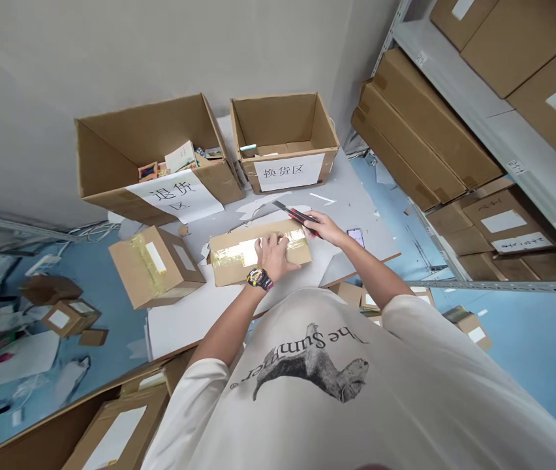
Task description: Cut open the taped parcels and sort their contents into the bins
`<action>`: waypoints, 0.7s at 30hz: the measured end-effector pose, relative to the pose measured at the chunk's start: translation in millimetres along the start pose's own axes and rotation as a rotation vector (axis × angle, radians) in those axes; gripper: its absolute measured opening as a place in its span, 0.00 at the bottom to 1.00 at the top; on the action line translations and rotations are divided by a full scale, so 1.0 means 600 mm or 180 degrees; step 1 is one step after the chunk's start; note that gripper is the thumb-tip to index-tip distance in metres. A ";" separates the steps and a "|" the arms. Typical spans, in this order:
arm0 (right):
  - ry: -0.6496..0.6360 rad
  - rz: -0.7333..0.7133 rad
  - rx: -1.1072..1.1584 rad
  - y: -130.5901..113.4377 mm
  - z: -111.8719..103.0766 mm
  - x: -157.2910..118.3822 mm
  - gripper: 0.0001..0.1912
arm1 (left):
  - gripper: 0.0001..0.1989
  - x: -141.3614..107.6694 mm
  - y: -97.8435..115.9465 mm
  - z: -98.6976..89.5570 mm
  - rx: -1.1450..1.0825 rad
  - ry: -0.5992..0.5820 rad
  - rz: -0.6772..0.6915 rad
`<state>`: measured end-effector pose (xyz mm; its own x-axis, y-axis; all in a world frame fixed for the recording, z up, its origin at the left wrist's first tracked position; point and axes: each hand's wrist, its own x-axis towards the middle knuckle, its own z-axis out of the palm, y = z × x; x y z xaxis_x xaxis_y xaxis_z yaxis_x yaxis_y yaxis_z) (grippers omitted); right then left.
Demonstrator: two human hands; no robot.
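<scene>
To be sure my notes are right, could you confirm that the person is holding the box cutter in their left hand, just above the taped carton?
Not quite: the head view shows the box cutter in the right hand, not the left. It is just above the taped carton, as you said.

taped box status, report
Left hand flat on taped cardboard box; right hand gripping red box cutter near box's far edge; phone lying beside right hand
</scene>
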<state>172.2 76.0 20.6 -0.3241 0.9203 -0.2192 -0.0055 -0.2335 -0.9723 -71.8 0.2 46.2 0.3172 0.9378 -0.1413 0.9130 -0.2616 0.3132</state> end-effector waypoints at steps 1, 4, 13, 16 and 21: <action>0.0015 0.0066 -0.0069 0.003 -0.021 -0.027 0.29 | 0.41 -0.004 0.002 -0.003 0.0045 -0.0013 0.0019; 0.0105 0.0303 -0.0407 0.016 -0.076 -0.103 0.31 | 0.38 -0.011 0.007 -0.011 0.0200 -0.0103 0.0047; -0.0100 0.0501 -0.1126 0.029 -0.122 -0.164 0.28 | 0.42 0.006 0.015 -0.029 0.0328 -0.0526 -0.0117; -0.0146 0.0556 -0.1230 0.025 -0.125 -0.163 0.27 | 0.42 0.008 0.017 -0.032 0.0291 -0.0551 -0.0135; -0.0192 0.0411 -0.1497 0.025 -0.125 -0.147 0.25 | 0.41 0.009 0.014 -0.031 0.0238 -0.0547 -0.0173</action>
<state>271.7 14.9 19.1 -0.3483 0.8701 -0.3487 0.4616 -0.1646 -0.8717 -67.4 7.3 65.3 0.3002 0.8999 -0.3163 0.9444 -0.2339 0.2308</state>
